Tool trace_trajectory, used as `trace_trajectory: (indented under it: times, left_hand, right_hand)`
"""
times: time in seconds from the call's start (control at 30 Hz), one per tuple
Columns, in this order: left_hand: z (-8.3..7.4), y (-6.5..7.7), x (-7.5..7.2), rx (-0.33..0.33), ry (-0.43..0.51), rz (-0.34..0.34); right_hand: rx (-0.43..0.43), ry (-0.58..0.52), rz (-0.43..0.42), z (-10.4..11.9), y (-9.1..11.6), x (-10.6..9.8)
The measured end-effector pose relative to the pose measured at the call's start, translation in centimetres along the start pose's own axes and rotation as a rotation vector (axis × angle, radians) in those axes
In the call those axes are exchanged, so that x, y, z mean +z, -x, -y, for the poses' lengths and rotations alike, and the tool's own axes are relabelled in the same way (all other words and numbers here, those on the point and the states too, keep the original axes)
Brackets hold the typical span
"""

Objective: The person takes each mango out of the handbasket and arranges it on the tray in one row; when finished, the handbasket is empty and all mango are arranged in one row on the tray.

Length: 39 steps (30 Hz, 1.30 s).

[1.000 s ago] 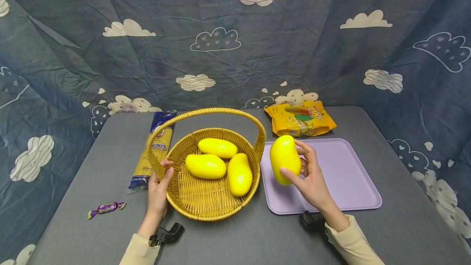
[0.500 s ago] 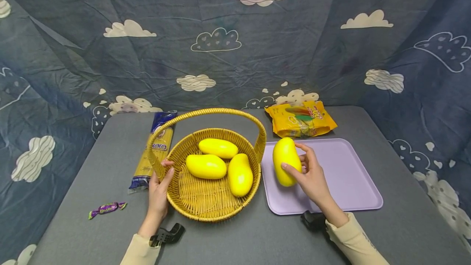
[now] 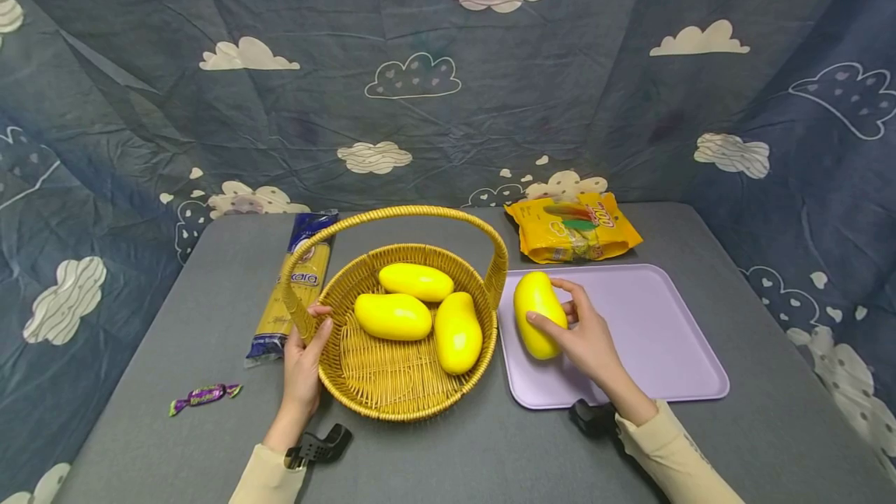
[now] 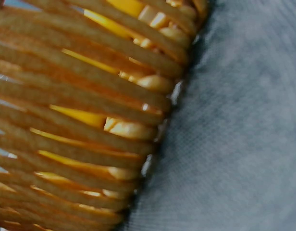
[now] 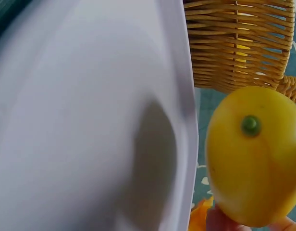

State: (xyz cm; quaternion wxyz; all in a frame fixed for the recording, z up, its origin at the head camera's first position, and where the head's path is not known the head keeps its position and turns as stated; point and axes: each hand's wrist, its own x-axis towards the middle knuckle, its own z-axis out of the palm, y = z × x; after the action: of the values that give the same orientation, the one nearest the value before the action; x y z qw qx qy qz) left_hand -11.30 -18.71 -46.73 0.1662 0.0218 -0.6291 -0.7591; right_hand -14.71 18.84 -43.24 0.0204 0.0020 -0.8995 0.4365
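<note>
A yellow mango point(image 3: 540, 316) is gripped between the thumb and fingers of my right hand point(image 3: 589, 339). It is over the left part of the lilac tray point(image 3: 654, 333); the right wrist view shows its green stem spot point(image 5: 251, 125) and a dark shadow on the tray. My left hand point(image 3: 302, 373) grips the left side of the wicker basket point(image 3: 381, 387) by the handle's foot, thumb at the rim and some fingers hidden behind the wall. Inside the basket lie three more mangoes point(image 3: 393, 317). Close up, the basket's wall point(image 4: 80, 86) fills much of the left wrist view.
A pack of spaghetti point(image 3: 301, 286) lies left of the basket, partly behind its handle. Nearer on the left is a purple wrapped candy point(image 3: 205, 396). Behind the tray sits a yellow snack bag point(image 3: 574, 228). A cloud-patterned cloth point(image 3: 420, 131) hangs behind the grey table point(image 3: 448, 461).
My right hand has lowered the mango a little toward the tray, swaying slightly right and then left. My left hand and the basket have stayed in place.
</note>
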Motion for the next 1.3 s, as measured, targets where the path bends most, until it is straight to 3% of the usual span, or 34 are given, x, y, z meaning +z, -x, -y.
trace_trajectory:
  times: [0.2,0.83,1.3]
  left_hand:
    - [0.0,0.0,0.0,0.0,-0.015,-0.004]
    - [0.0,0.0,0.0,-0.007,-0.006,-0.004]
    - [0.0,0.0,-0.1,-0.007,-0.016,0.001]
  right_hand:
    - [0.043,0.039,0.032,0.3,-0.1,0.1]
    - [0.062,0.146,0.146,0.5,-1.0,0.4]
    - [0.077,0.135,0.18,0.2,-1.5,0.9]
